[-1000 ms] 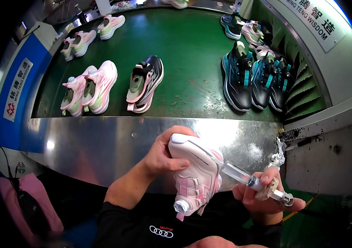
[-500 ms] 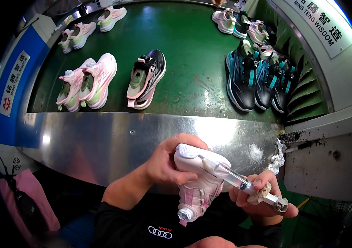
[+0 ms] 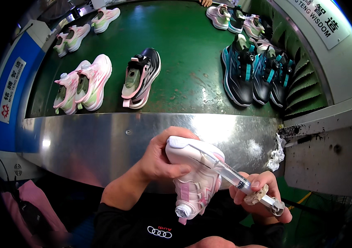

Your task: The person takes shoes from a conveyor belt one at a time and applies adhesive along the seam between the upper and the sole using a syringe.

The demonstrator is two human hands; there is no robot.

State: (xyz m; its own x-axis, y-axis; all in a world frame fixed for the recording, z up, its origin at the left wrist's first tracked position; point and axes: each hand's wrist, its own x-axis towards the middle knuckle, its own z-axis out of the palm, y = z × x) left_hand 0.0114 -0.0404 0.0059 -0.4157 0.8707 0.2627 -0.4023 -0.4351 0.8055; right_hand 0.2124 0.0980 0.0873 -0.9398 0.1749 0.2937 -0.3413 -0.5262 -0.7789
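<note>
My left hand (image 3: 158, 158) is closed around the toe end of a white and pink sneaker (image 3: 192, 188), its thumb across the upper. The shoe is tilted, with the white sole edge up and a pink strap and round dial facing down toward me. In my right hand (image 3: 267, 182) is a clear plastic syringe (image 3: 233, 177), slanting up to the left. Its narrow front end lies along the line between sole and upper; I cannot tell whether the tip touches. Tan, lumpy residue coats the plunger end by my fingers.
Beyond a bare metal ledge (image 3: 89, 142) runs a green belt (image 3: 184, 53). On it stand pink sneakers (image 3: 95, 82), a black and pink sneaker (image 3: 142, 78) and black and teal sneakers (image 3: 238, 74). Crumpled white paper (image 3: 276, 155) lies at the ledge's right end. Another person's hand (image 3: 205, 3) shows at the far edge.
Both hands, with the sneaker and syringe, sit slightly farther left and up in the picture. The belt's shoes have also shifted a little left. The other person's hand shows more clearly.
</note>
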